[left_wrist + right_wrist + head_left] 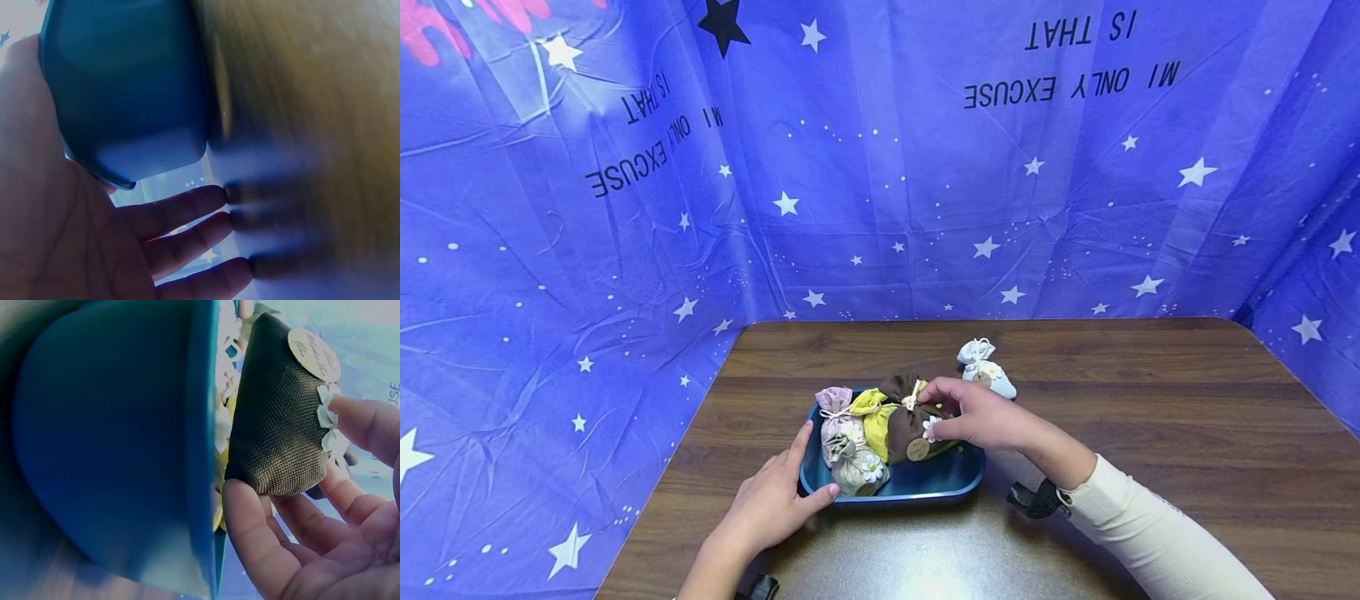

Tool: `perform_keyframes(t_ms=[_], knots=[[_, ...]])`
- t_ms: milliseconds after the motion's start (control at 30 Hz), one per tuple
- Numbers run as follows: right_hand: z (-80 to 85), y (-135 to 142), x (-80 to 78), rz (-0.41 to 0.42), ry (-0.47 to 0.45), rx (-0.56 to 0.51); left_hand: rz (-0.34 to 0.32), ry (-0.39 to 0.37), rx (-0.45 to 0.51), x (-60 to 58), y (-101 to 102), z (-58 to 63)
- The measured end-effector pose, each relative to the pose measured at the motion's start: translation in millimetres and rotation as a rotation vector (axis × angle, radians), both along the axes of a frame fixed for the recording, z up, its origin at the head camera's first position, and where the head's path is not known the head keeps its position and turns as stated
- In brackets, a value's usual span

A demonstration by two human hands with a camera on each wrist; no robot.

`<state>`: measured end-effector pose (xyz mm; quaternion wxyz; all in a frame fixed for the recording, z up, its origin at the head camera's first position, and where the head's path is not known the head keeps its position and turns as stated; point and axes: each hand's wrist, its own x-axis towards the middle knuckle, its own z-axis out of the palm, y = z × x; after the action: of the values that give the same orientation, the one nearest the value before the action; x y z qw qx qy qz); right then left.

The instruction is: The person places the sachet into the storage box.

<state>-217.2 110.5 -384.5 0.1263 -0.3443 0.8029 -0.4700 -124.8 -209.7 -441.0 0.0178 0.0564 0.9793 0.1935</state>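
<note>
My right hand grips a brown drawstring pouch with a white flower and a round tag, just above the blue tray. In the right wrist view, its thumb lies by the flower, with the fingers under and around the pouch. At the tray's left end rests my left hand, its thumb by the front rim and its index finger along the side. The left wrist view shows its other fingers stretched toward the tabletop. Inside the tray lie a pink pouch, a yellow pouch and a beige pouch.
A white pouch with a flower lies on the wooden table, behind my right hand. Blue curtains printed with stars and letters hang behind the table and at its sides.
</note>
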Motion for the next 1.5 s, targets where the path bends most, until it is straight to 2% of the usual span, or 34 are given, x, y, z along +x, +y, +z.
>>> perform_keyframes(t_ms=[133, 267, 500, 733, 833, 1133, 1333, 1500], knots=[[-2.3, -5, 3.1, 0.006, -0.036, -0.004, -0.003, 0.006, -0.001, 0.2, 0, 0.0], [-6.4, -9, 5.4, 0.006, -0.012, 0.028, -0.002, 0.008, 0.001, 0.5, 1, 0.6], [-11.3, -15, 7.1, -0.007, 0.083, 0.130, 0.001, 0.015, -0.001, 0.7, 0, -0.1], [-16.1, -25, 11.1, 0.002, 0.254, 0.201, 0.004, -0.001, -0.001, 0.5, -1, -1.1], [-16.9, -28, 13.6, -0.009, 0.287, 0.218, 0.003, 0.000, -0.005, 0.2, -1, -1.0], [-20.5, -40, 18.7, 0.015, 0.257, 0.242, -0.003, 0.019, -0.002, 0.2, 0, -0.9], [-21.6, -41, 19.9, 0.007, 0.268, 0.268, -0.003, 0.018, -0.003, 0.1, 0, -1.2], [-22.5, -40, 19.9, 0.037, 0.281, 0.294, 0.002, 0.010, -0.008, -0.4, -1, -1.9]])
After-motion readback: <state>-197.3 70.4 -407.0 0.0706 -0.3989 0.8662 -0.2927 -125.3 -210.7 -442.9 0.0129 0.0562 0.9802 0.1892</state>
